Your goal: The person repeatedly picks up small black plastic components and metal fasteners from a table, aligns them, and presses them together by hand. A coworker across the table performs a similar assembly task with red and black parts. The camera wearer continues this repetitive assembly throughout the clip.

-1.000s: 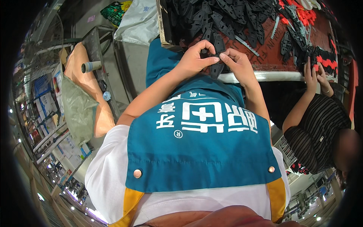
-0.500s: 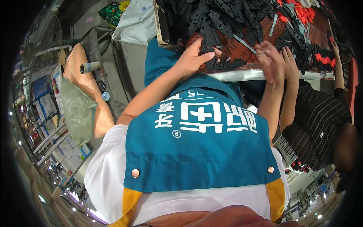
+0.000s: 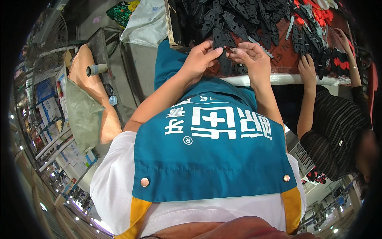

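My left hand [image 3: 196,63] is closed on a pointed black plastic piece [image 3: 218,38], the thumb pressed along its side. My right hand [image 3: 256,64] has come up close beside it, thumb and fingertips pinched together at the piece's right edge. Something small may be between those fingertips, but it is too small to name. Just below the hands, more black pieces [image 3: 226,67] lie on the reddish-brown tabletop [image 3: 280,59]. A heap of similar black pieces [image 3: 238,16] spreads behind the hands.
Grey toothed strips [image 3: 290,27] and red pieces [image 3: 323,16] lie to the right. A co-worker's hand [image 3: 306,68] rests near black pieces there. White padding [image 3: 278,79] runs along the table's front edge; a wooden board [image 3: 171,24] borders the left. A white sack [image 3: 145,24] stands beyond it.
My right hand has moved left from beside the co-worker's hand to the black piece in my left hand. The co-worker's hands have shifted slightly.
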{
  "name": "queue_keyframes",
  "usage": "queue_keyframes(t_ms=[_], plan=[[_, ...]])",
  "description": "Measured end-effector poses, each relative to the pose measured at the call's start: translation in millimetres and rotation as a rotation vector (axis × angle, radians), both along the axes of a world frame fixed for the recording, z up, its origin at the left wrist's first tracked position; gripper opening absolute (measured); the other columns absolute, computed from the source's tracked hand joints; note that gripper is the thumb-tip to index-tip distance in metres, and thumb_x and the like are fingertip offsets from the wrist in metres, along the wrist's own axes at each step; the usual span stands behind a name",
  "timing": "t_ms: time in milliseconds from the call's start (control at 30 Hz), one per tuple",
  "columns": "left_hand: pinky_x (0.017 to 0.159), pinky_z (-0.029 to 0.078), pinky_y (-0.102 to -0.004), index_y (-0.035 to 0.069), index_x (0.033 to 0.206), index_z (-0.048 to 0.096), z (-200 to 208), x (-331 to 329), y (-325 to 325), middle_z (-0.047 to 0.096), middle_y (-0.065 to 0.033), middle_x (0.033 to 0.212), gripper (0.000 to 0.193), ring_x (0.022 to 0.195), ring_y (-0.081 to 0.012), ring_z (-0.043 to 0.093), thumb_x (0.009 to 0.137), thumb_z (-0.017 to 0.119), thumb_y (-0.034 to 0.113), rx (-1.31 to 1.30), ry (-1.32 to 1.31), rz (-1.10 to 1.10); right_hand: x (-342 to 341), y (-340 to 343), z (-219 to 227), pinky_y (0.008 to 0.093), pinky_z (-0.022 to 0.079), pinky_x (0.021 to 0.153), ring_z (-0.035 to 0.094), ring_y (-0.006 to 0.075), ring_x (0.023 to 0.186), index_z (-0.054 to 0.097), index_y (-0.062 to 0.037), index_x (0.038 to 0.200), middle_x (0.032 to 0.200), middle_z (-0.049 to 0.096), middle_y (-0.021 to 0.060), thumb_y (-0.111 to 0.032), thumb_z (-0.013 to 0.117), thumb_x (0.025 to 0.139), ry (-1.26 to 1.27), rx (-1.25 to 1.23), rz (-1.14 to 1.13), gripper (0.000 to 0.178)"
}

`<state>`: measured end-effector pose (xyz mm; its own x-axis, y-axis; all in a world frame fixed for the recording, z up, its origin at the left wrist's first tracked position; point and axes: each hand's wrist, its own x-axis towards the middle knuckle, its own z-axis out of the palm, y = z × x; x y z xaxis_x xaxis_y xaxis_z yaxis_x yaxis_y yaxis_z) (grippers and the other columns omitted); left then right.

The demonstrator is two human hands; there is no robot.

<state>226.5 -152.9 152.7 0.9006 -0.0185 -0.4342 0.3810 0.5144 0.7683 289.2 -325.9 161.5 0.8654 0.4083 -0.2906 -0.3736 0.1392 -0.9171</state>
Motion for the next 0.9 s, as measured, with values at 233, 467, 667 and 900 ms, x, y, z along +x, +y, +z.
queue_keyframes(t_ms=[233, 467, 667, 900], plan=[[0.085, 0.054, -0.0294, 0.001, 0.113, 0.056, -3, 3, -2, 0.062, -0.0078, 0.106, 0.024, 0.096, -0.0148, 0.062, 0.092, 0.060, 0.012, 0.038, 0.017, 0.007, -7, 4, -7, 0.0217, 0.051, 0.070, 0.064, 0.0110, 0.079, 0.064, 0.0031, 0.093, 0.086, 0.068, 0.0078, -0.002, 0.066, 0.084, -0.193, -0.069, -0.008, 0.010], [0.075, 0.052, -0.0246, 0.001, 0.110, 0.058, -7, 1, -2, 0.062, -0.0025, 0.099, 0.024, 0.087, -0.0081, 0.059, 0.090, 0.062, 0.014, 0.240, -0.146, -0.035, -9, 8, -5, 0.0211, 0.049, 0.072, 0.062, 0.0087, 0.077, 0.066, 0.0025, 0.090, 0.085, 0.068, 0.0066, -0.002, 0.067, 0.083, -0.199, -0.147, -0.032, 0.009], [0.058, 0.043, -0.0217, -0.001, 0.099, 0.059, -19, 1, -2, 0.057, -0.0015, 0.079, 0.022, 0.067, -0.0038, 0.048, 0.087, 0.066, 0.017, 0.562, -0.241, -0.125, -4, -8, -15, 0.0205, 0.047, 0.070, 0.059, 0.0070, 0.076, 0.066, 0.0018, 0.089, 0.083, 0.067, 0.0044, -0.004, 0.068, 0.083, -0.116, -0.193, 0.102, 0.009], [0.082, 0.047, -0.0400, 0.006, 0.121, 0.052, -24, 47, 10, 0.050, -0.0149, 0.113, 0.047, 0.098, -0.0327, 0.049, 0.078, 0.068, 0.016, 1.754, -0.602, 0.024, 67, -100, -42, 0.0228, 0.047, 0.069, 0.059, 0.0108, 0.073, 0.064, 0.0026, 0.093, 0.085, 0.066, 0.0063, -0.013, 0.069, 0.083, -0.398, -0.557, -0.344, 0.019]])
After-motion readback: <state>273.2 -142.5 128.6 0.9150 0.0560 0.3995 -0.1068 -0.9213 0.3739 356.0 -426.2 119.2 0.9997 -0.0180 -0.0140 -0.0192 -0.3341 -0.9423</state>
